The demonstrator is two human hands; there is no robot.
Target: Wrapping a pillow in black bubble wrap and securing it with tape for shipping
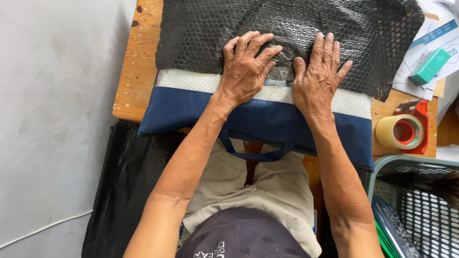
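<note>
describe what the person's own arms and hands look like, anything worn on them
Both arms are bare from above the elbow down: no sleeves, gloves, watch or bracelets show. The left hand and right hand carry no visible rings. The hands look veined and wrinkled, with short, unpainted nails. The forearms are lean, with fine creases near the elbows.

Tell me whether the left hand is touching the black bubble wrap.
Touching: the head view shows the left hand pressed flat, fingers spread, on the black bubble wrap.

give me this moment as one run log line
left hand: flat on black bubble wrap | right hand: flat on same wrap | under wrap: navy bag | nearby: tape dispenser, green basket
</note>
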